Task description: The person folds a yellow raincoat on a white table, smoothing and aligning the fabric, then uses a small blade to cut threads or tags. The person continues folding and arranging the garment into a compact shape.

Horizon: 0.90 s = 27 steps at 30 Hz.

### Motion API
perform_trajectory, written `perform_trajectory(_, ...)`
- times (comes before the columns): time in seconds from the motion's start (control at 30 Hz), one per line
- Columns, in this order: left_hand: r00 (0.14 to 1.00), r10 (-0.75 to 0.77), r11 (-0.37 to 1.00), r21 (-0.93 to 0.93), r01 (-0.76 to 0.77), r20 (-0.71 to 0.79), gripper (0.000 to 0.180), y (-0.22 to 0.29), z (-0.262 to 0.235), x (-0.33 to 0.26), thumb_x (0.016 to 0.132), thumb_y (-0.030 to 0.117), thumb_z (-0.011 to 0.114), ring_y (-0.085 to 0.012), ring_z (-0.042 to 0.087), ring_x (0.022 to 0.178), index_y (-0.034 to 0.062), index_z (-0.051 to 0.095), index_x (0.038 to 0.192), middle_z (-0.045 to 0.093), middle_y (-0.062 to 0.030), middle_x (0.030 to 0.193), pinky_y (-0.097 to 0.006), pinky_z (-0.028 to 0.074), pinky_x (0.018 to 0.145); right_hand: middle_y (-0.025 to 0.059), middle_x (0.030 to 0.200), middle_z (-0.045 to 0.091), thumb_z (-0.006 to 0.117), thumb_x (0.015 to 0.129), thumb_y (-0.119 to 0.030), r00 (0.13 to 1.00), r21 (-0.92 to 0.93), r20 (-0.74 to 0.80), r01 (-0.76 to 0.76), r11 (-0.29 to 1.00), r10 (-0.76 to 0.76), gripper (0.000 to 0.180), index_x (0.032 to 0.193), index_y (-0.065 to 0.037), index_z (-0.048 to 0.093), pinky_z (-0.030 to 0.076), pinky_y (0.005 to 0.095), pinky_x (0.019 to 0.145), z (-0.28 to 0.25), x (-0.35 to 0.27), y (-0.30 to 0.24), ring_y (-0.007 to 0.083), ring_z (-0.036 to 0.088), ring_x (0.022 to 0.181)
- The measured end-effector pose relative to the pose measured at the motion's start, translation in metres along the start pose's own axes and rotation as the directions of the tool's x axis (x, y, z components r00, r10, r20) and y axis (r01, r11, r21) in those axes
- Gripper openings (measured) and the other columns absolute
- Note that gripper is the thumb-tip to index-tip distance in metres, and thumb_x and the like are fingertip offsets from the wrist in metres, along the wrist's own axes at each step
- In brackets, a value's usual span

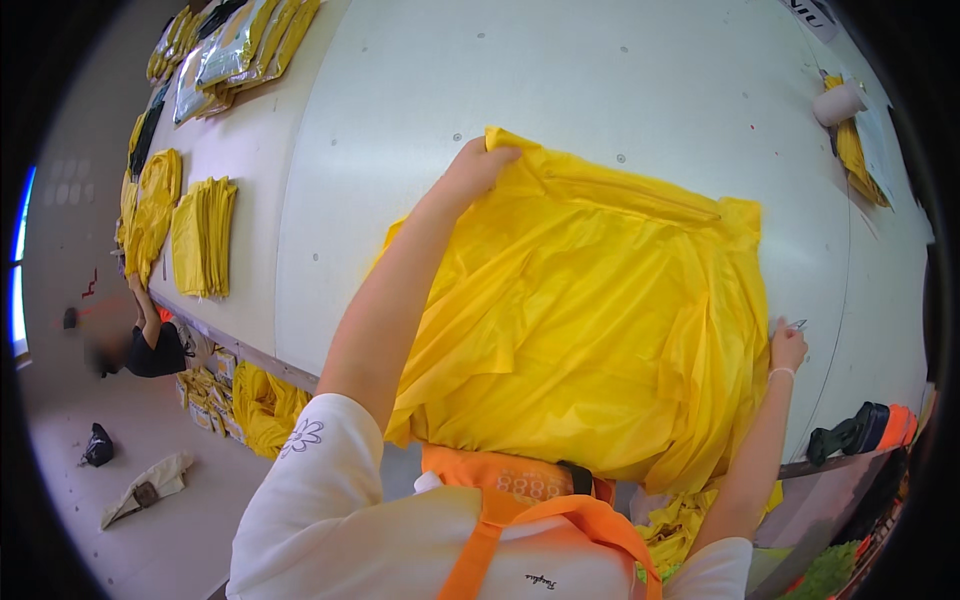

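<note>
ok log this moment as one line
left hand: grips garment at corner | right hand: holds small tool | garment: spread on table

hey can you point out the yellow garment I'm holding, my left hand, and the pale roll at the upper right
Yellow garment (590,335): head view, middle of its spread body.
Left hand (474,172): head view, back of the hand.
Pale roll (840,103): head view, its curved side.

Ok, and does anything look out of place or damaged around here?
A small black item and a cream, cloth-like piece lie loose on the floor at the left, off the table, perhaps dropped. The yellow garment is wrinkled, but I see no clear damage.
</note>
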<state>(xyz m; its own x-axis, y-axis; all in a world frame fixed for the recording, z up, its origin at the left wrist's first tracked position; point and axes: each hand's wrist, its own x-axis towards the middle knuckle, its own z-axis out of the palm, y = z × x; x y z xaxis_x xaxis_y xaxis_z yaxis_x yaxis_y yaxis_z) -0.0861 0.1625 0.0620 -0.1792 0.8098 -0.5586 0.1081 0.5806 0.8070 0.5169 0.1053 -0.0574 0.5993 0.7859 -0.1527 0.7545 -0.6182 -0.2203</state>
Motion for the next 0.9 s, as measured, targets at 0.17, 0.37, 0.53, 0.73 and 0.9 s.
perform_trajectory(0.17, 0.986, -0.040, 0.731, -0.667, 0.140, 0.164, 0.034, 0.017, 0.000, -0.041, 0.089, 0.013, 0.049, -0.0261, 0.056, 0.104, -0.0082, 0.047, 0.115, 0.056, -0.0161, 0.114, -0.035, 0.047, 0.090, 0.0154, 0.094, 0.064, 0.062, 0.081, -0.024, 1.000, -0.101, 0.001, -0.023, 0.995, 0.023, 0.034, 0.102, 0.002, 0.056, 0.050, 0.0379, 0.062, -0.001, 0.022, 0.007, 0.0315, 0.062, 0.069)
perform_trajectory(0.37, 0.979, -0.016, 0.588, -0.790, 0.173, 0.203, 0.033, 0.028, -0.001, -0.084, 0.090, 0.013, 0.049, -0.0266, 0.055, 0.106, -0.0074, 0.047, 0.116, 0.055, -0.0168, 0.117, -0.036, 0.046, 0.092, 0.0013, 0.068, 0.057, 0.055, 0.085, -0.024, 0.999, 0.728, 0.016, -0.044, 0.684, 0.048, 0.024, 0.099, -0.005, 0.057, 0.038, 0.0205, 0.042, -0.027, -0.032, -0.083, 0.0090, 0.052, 0.056)
perform_trajectory(0.53, 0.950, 0.052, 0.625, -0.752, 0.209, 0.308, 0.034, 0.041, 0.012, -0.105, 0.090, 0.013, 0.047, -0.0285, 0.055, 0.109, -0.0084, 0.049, 0.117, 0.055, -0.0181, 0.119, -0.037, 0.046, 0.094, -0.0069, 0.060, 0.043, 0.068, 0.083, -0.014, 0.771, 0.838, -0.013, 0.355, 0.413, -0.636, 0.013, 0.079, -0.002, 0.063, 0.030, 0.0171, 0.050, -0.112, -0.194, -0.284, 0.0024, 0.035, 0.055)
perform_trajectory(0.73, 0.909, 0.122, 0.614, -0.750, 0.247, 0.399, 0.033, 0.042, 0.011, -0.114, 0.091, 0.014, 0.047, -0.0260, 0.056, 0.108, -0.0077, 0.050, 0.116, 0.057, -0.0164, 0.118, -0.036, 0.046, 0.094, -0.0019, 0.065, 0.050, 0.070, 0.076, -0.006, 0.603, 0.750, 0.065, 0.496, 0.438, -0.795, 0.010, 0.081, 0.000, 0.064, 0.040, 0.0200, 0.054, -0.122, -0.246, -0.350, 0.0061, 0.047, 0.060)
perform_trajectory(0.9, 0.931, 0.132, 0.608, -0.769, 0.196, 0.341, 0.032, 0.043, 0.011, -0.120, 0.091, 0.014, 0.045, -0.0252, 0.057, 0.104, -0.0079, 0.049, 0.114, 0.057, -0.0160, 0.115, -0.036, 0.046, 0.091, 0.0040, 0.074, 0.058, 0.066, 0.077, -0.003, 0.512, 0.645, -0.160, 0.702, 0.303, -0.844, 0.007, 0.082, 0.001, 0.062, 0.044, 0.0233, 0.055, -0.114, -0.257, -0.355, 0.0113, 0.053, 0.060)
